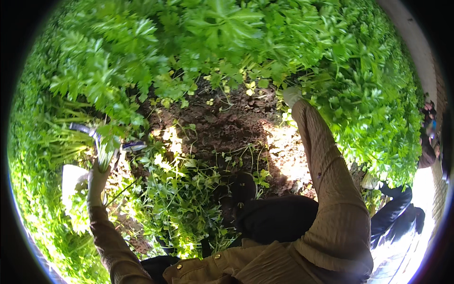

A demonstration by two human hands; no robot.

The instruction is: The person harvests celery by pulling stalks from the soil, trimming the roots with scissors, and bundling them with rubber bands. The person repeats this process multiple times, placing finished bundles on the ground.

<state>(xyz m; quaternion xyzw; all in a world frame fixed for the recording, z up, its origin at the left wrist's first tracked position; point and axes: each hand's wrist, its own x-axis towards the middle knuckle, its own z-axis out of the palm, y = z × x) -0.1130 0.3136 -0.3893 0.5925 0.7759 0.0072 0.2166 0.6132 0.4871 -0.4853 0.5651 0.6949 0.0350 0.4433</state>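
Observation:
My left hand (97, 183) is at the left, closed around a small bunch of pale green celery stalks (104, 154) whose leaves point away from me. Dark blue-purple strips (82, 128) lie around that bunch; whether they are ties or part of a tool I cannot tell. Beside the hand is a bright white object (73, 183), overexposed. My right hand (292, 96), seemingly in a light glove, reaches to the base of the standing celery plants (326, 78) at the far right edge of the soil. Its fingers are hidden by stems and glare, so its grip is unclear.
Bare brown soil (220, 122) lies between my arms, with loose leafy sprigs (177, 191) nearer me. My dark shoe (243, 186) and bent knee (276, 216) are low in the middle. At the right are dark bags or cloth (397, 209) and a pale path edge (424, 53).

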